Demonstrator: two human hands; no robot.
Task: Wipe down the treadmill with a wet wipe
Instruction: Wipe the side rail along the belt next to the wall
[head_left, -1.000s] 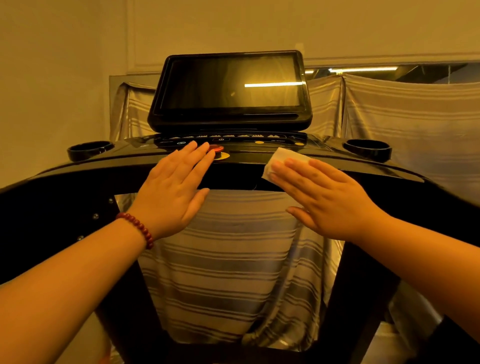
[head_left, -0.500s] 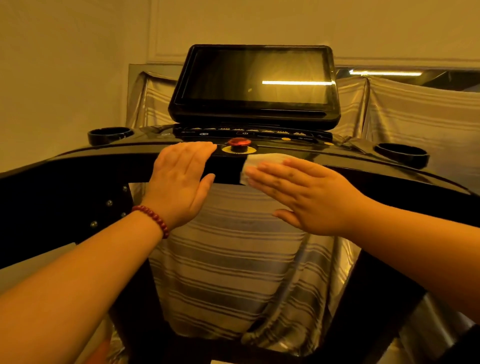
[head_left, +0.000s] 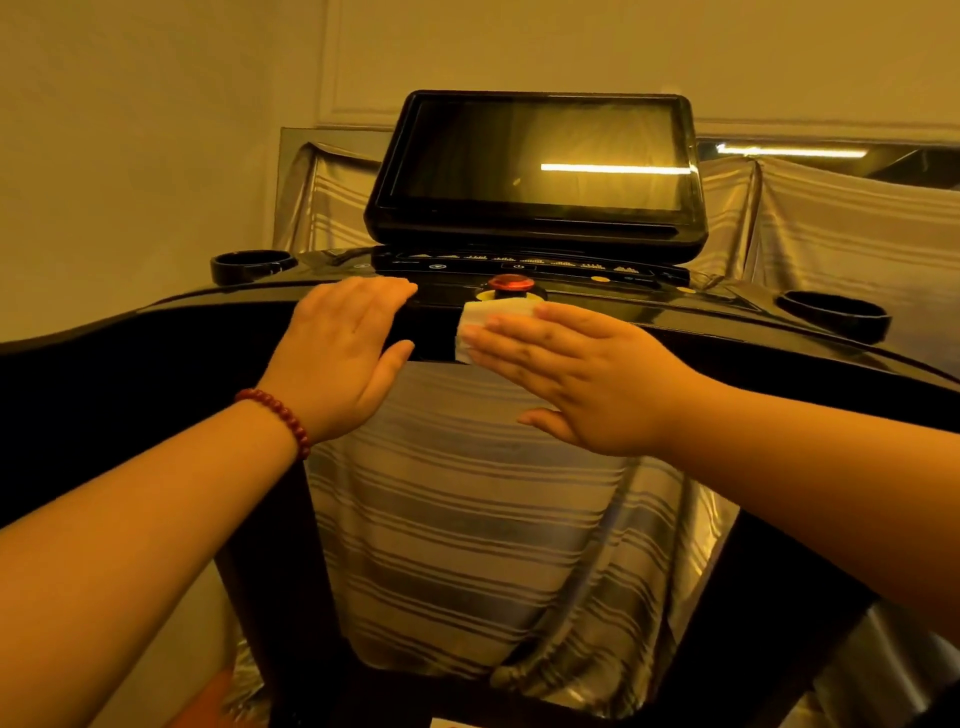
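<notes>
- Wet wipe (head_left: 485, 325) — a folded white pad lying on the front edge of the treadmill console (head_left: 156, 332), just below the red stop button (head_left: 510, 283). Its left and upper margins show beyond the fingertips.
- Right hand (head_left: 587, 379) — fingers straight and held together, laid flat over the wipe and pressing it to the console edge. The thumb is spread apart below.
- Left hand (head_left: 337, 358): flat, fingers together, resting on the same edge just left of the wipe and apart from it. A bracelet (head_left: 280, 415) of dark red round beads circles the wrist.
- Console surface: glossy black and gently curved, with a row of small printed controls behind the button. A ring-shaped cup holder (head_left: 249, 265) sits at the left end and a second cup holder (head_left: 831, 312) at the right.
- Display screen (head_left: 535, 156): a wide, dark, round-cornered panel tilted up behind the controls, reflecting one bright bar of light.
- Striped cloth (head_left: 493, 519): shiny fabric draped in folds between the black uprights and behind the console.
- Plain wall (head_left: 130, 130): smooth, with a moulded panel line, all under amber light.
</notes>
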